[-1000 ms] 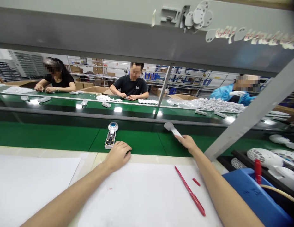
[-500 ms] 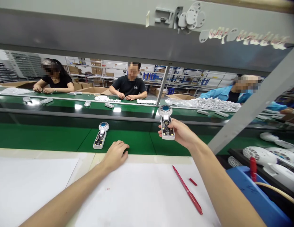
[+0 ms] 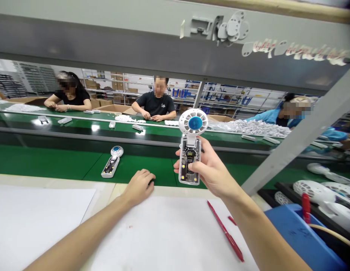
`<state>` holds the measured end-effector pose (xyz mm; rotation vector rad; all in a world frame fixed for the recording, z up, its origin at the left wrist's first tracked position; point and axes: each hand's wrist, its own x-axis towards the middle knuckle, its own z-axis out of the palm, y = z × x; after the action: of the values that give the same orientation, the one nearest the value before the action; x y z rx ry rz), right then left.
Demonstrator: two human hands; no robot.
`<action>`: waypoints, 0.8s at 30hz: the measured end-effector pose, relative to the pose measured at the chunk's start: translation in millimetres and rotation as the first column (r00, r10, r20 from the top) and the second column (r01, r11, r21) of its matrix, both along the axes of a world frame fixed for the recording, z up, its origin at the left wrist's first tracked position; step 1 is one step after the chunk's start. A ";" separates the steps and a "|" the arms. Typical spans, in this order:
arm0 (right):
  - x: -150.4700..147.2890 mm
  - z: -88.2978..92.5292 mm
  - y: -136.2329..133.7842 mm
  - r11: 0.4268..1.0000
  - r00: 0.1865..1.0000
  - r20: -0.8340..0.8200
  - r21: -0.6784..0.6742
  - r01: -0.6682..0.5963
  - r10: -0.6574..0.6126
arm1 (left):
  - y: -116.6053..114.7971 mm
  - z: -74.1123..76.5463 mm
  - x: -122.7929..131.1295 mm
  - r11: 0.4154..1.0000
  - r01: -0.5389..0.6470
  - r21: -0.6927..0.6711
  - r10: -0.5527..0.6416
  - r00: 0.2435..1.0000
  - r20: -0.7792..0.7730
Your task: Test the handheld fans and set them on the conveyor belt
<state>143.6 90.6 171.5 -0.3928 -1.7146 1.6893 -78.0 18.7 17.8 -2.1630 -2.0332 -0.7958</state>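
Observation:
My right hand (image 3: 212, 171) is closed round a small handheld fan assembly (image 3: 190, 150), held upright above the table edge. Its white round head with a blue hub is on top and its open handle shows a circuit board. My left hand (image 3: 139, 184) rests on the table edge with the fingers curled under, nothing visible in it. A second fan assembly (image 3: 112, 162) of the same kind lies on the green conveyor belt (image 3: 64, 162), to the left of my left hand.
White paper sheets (image 3: 163, 233) cover the table, with a red pen (image 3: 225, 235) and its cap (image 3: 231, 221). A blue box (image 3: 299, 233) and white fan grilles (image 3: 312, 187) sit at right. A grey slanted post (image 3: 299, 137) rises there. Three people work across a far belt.
My right hand picked a fan assembly off the belt, turned it over and brought it up closer. The other assembly has drifted left along the belt. My left hand stayed put.

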 end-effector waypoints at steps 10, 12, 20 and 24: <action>-3.0 0.3 -17.2 0.998 0.998 -0.017 0.018 -0.059 0.059 | 0.8 0.5 0.0 1.000 0.003 0.009 -0.003 1.000 0.006; -3.9 -1.0 -18.6 0.997 0.997 -0.023 0.024 -0.071 0.072 | 1.0 0.6 -0.1 1.000 0.005 0.010 -0.005 1.000 0.004; -6.9 -3.1 -24.5 0.992 0.991 -0.051 -0.033 -0.122 0.121 | 1.4 0.5 -0.1 1.000 0.013 -0.002 -0.013 1.000 0.013; -7.9 -1.6 -27.4 0.993 0.992 -0.064 -0.039 -0.110 0.107 | 2.0 -0.3 0.5 1.000 0.011 -0.008 -0.011 1.000 0.023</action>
<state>135.7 63.2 170.0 -0.2678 -1.6836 1.7997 -77.5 20.6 17.5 -2.1815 -2.0400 -0.8185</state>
